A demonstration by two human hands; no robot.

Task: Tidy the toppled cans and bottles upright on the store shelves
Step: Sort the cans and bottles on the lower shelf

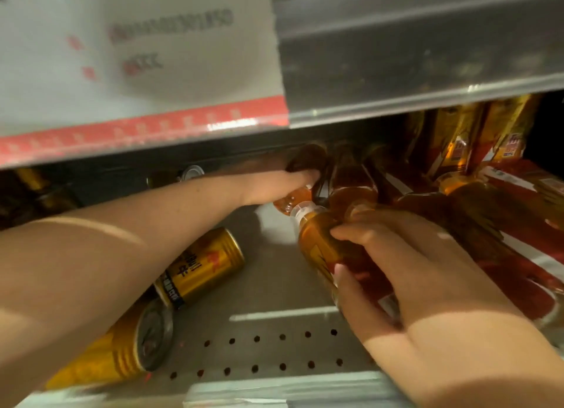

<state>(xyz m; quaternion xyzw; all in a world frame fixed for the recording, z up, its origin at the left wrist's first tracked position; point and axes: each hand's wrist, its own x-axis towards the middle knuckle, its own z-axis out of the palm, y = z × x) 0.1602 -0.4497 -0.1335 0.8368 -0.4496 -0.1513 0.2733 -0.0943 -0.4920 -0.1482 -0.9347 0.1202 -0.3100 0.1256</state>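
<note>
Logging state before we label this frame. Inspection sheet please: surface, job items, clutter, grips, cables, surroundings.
surface: perforated metal shelf, dimly lit.
job's things: near gold can and far gold can lie on their sides at front left; tilted bottle, white cap pointing inward; back bottle deep on the shelf; amber bottles packed at right, poses hard to tell.
clutter: nothing seen.
grips: left hand holds the back bottle; right hand grips the tilted bottle round its body.
cables: nothing seen.
surroundings: price rail of the shelf above; white sign with red band, text blurred.
</note>
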